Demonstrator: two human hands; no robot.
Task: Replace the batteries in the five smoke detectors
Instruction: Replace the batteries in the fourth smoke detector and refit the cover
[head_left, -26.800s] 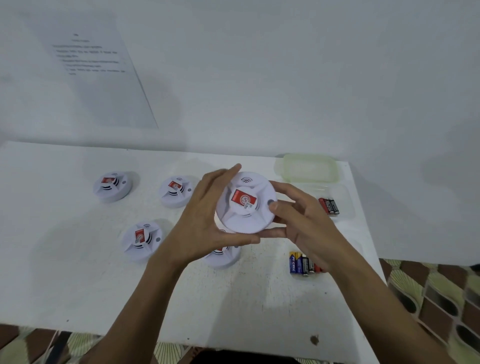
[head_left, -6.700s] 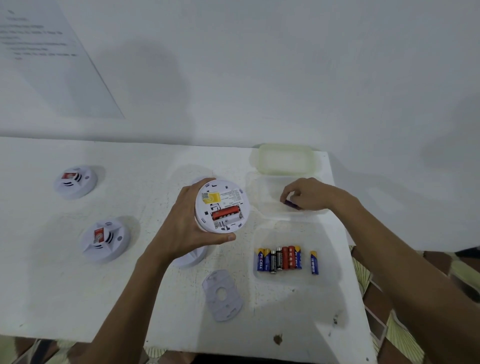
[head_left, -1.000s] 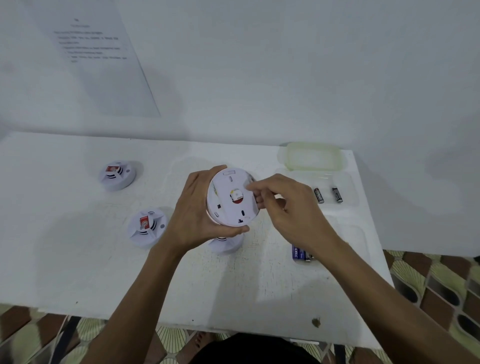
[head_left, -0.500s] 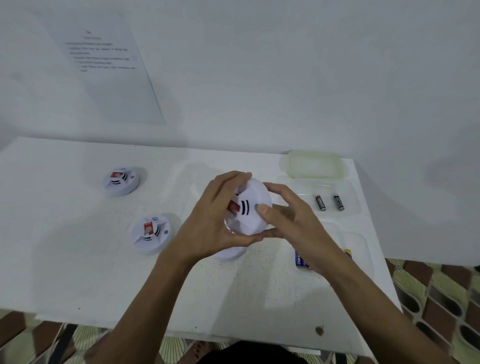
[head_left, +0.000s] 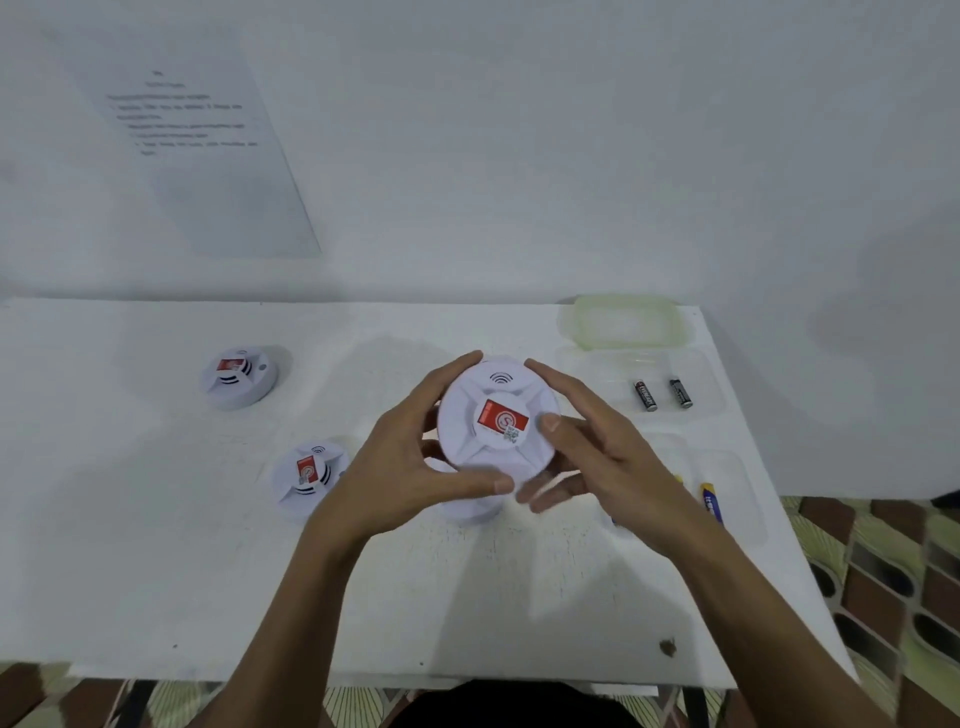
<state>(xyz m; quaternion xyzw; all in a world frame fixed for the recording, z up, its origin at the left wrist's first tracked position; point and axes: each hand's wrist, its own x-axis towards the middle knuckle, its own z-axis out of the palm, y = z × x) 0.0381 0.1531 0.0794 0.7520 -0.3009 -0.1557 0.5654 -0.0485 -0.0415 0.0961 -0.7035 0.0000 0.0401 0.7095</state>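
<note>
A round white smoke detector (head_left: 493, 421) with a red label faces me, lifted above the white table (head_left: 156, 545). My left hand (head_left: 415, 467) grips its left rim and my right hand (head_left: 592, 452) grips its right rim. Another detector (head_left: 470, 506) lies on the table under my hands, mostly hidden. Two more detectors rest to the left, one near (head_left: 307, 480) and one farther back (head_left: 239, 378). Two black batteries (head_left: 662, 394) lie in a clear tray (head_left: 597, 364). A blue and yellow battery (head_left: 710, 501) shows beside my right wrist.
A pale green lid (head_left: 626, 321) sits at the table's back right corner. A printed sheet (head_left: 197, 135) hangs on the white wall. The table's right edge drops to a patterned floor (head_left: 893, 571). A dark speck (head_left: 667, 646) marks the front right of the table.
I have turned the detector from back side up to its labelled front facing me. Both hands now hold it by the rim.
</note>
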